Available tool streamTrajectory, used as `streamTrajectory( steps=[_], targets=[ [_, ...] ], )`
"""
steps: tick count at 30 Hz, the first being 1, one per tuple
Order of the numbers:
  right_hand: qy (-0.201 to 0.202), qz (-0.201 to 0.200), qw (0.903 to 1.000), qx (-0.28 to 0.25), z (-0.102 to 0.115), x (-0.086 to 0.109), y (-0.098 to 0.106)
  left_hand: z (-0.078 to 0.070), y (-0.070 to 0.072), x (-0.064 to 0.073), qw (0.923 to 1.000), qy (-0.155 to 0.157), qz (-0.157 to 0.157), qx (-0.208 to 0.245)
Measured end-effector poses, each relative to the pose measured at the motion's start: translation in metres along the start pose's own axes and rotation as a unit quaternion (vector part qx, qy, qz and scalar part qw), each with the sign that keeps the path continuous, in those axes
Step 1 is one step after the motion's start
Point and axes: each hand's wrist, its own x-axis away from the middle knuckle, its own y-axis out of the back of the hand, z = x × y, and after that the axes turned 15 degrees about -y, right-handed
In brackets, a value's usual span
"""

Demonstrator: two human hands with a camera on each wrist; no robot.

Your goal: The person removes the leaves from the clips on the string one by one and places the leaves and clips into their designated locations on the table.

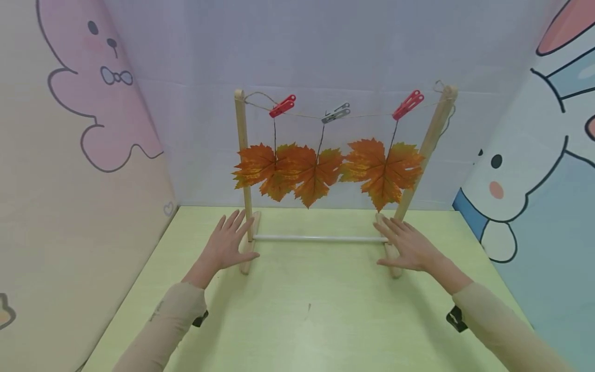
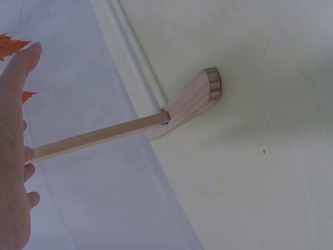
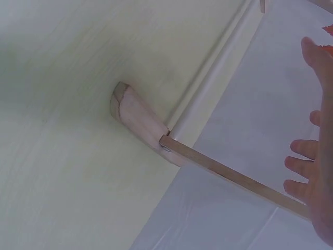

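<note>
A wooden frame stands at the back of the table, its left post and right post joined low down by a white rod. Between the post tops runs a string with a red clothespin, a grey clothespin and another red clothespin. Each pin carries an orange maple leaf, at left, middle and right. My left hand, fingers spread, is beside the left foot. Mirroring it, my right hand spreads near the right foot. Neither holds anything.
The pale yellow-green table meets a whitish cloth backdrop behind the frame. Cartoon-printed panels rise on both sides, with a pink figure at left and a white rabbit at right. Loose string hangs by the right post.
</note>
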Motion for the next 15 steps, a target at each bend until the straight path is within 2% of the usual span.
streamTrajectory(
  steps=[11, 15],
  targets=[
    [0.018, -0.005, 0.9998, 0.009, 0.008, -0.008, 0.013, 0.001, 0.016, -0.012, 0.9989, -0.028, -0.035, -0.011],
    [0.035, -0.024, 0.999, 0.016, 0.012, -0.011, 0.018, 0.001, 0.021, -0.016, 0.9966, -0.046, -0.066, -0.018]
  ],
)
